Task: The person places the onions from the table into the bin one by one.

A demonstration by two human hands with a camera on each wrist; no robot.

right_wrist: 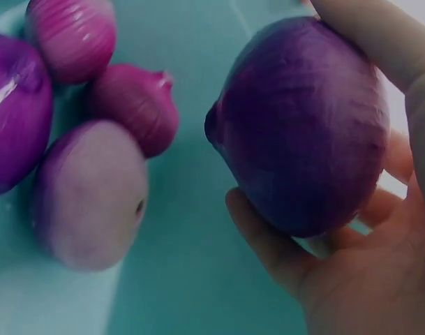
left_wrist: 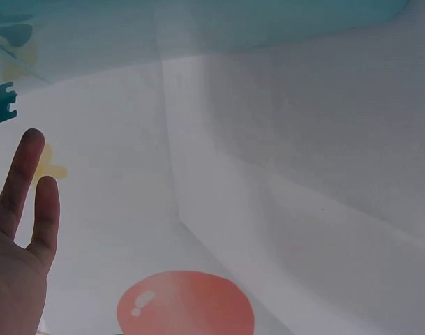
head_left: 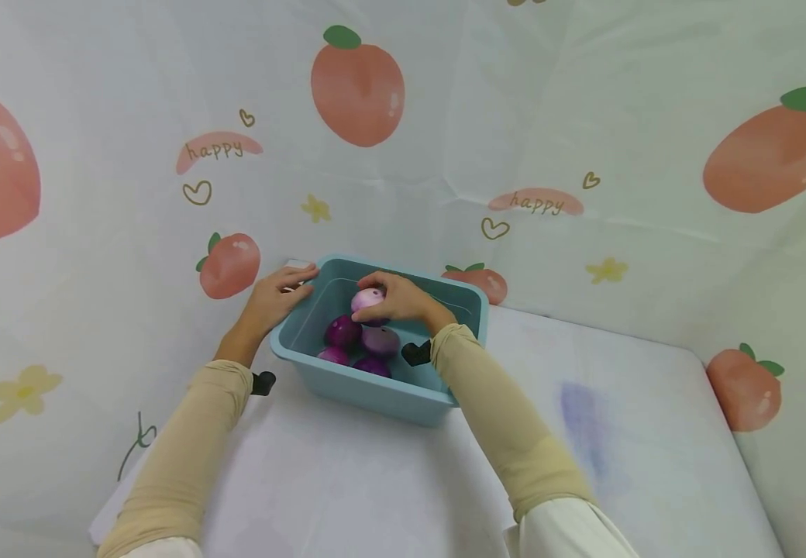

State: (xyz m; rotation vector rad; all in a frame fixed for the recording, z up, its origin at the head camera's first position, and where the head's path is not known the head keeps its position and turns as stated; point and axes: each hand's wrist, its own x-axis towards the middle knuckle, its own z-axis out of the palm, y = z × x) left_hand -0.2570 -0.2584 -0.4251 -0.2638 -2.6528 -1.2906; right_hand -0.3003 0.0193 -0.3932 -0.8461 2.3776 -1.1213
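My right hand (head_left: pixel 406 298) is inside a blue-green plastic basin (head_left: pixel 368 394), its fingers and thumb curled round a red onion (right_wrist: pixel 303 125). In the right wrist view this onion's pointed end faces left, away from the palm. Lower in the basin lie several other onions, among them a dark purple one (head_left: pixel 342 332), a dull mauve one (head_left: pixel 380 342) and a small pink one (right_wrist: pixel 133 108), bunched at its left side. My left hand (head_left: pixel 272 301) rests at the basin's left rim with fingers extended; the left wrist view shows two of them straight.
The basin stands on a white-covered table (head_left: pixel 333 473) near the back wall. A cloth backdrop (head_left: pixel 403 194) printed with fruit, hearts and flowers rises behind and at the sides. A faint purple patch (head_left: pixel 584 426) marks the table's right part.
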